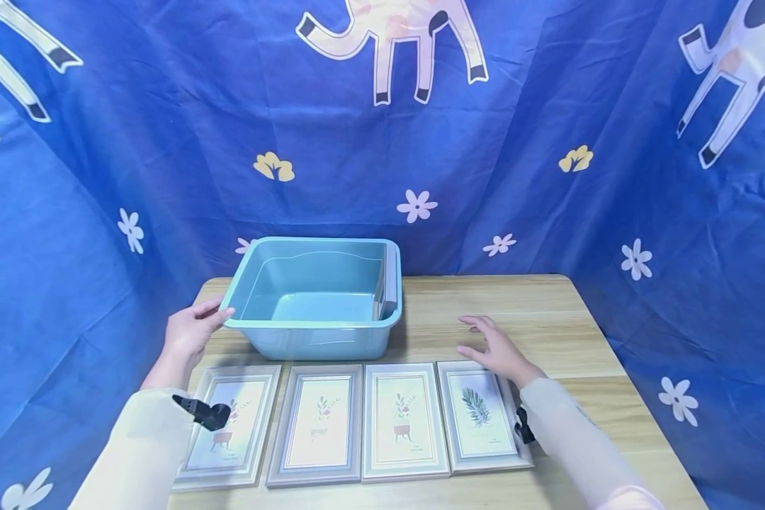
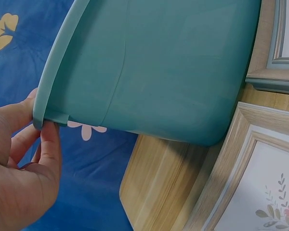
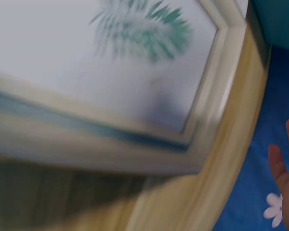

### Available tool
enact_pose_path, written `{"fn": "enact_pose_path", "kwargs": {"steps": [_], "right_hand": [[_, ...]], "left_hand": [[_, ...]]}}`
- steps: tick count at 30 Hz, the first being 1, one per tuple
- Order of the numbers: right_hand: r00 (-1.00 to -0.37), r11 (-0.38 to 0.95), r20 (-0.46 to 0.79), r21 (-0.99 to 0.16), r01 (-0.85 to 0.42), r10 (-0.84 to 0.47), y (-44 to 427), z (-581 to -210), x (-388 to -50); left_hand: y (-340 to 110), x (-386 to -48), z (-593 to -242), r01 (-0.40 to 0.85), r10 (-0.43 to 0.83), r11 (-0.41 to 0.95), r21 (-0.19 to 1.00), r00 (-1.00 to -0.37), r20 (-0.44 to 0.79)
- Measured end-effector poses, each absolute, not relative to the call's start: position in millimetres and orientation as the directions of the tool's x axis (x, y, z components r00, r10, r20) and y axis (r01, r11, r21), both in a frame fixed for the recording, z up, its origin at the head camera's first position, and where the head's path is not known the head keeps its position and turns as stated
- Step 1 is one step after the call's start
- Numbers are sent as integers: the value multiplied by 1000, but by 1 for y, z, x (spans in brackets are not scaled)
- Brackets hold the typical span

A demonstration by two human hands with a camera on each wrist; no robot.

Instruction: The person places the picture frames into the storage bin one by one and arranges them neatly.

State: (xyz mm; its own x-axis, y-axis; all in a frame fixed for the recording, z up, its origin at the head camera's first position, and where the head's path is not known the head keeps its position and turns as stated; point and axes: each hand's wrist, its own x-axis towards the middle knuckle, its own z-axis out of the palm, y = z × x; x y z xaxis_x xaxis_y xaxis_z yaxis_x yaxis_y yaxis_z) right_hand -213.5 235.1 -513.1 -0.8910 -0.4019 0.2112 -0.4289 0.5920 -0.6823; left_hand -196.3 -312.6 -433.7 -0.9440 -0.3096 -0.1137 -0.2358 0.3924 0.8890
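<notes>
At the table's back left stands a light blue plastic basin (image 1: 321, 343). My left hand (image 1: 191, 333) pinches its left rim between thumb and fingers, also plain in the left wrist view. Inside, a picture frame (image 1: 390, 278) leans upright against the right wall. My right hand (image 1: 499, 350) is raised with fingers spread and nothing in them, just beyond the rightmost frame with a green leaf print (image 1: 478, 411). To its left lie a flowerpot-print frame (image 1: 403, 421), a second such frame (image 1: 321, 425) and a third (image 1: 245, 453), partly behind my left wrist.
The wooden table (image 1: 586, 397) extends to the right of the frames. Blue cloth (image 1: 503, 205) printed with flowers and animals hangs behind and at both sides. Black wrist cameras (image 1: 212, 416) sit on both forearms.
</notes>
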Motion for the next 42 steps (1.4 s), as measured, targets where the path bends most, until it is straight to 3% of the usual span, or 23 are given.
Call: {"fn": "enact_pose_path", "kwargs": {"steps": [8,22,42], "right_hand": [[-912,619,215,-678,-397,-350,264,-533,-209],[-988,601,108,-785,-151,-107,287,-569,-195],[-999,647,33,-762,3,43,289,-584,-182]], "left_hand": [[-313,-196,-433,-216,-297,382,899,-949,-102],[-315,-197,-434,-235,-302,382,894,-946,-120],[-313,-196,-433,-245,-320,365,898,-939,-126]]}}
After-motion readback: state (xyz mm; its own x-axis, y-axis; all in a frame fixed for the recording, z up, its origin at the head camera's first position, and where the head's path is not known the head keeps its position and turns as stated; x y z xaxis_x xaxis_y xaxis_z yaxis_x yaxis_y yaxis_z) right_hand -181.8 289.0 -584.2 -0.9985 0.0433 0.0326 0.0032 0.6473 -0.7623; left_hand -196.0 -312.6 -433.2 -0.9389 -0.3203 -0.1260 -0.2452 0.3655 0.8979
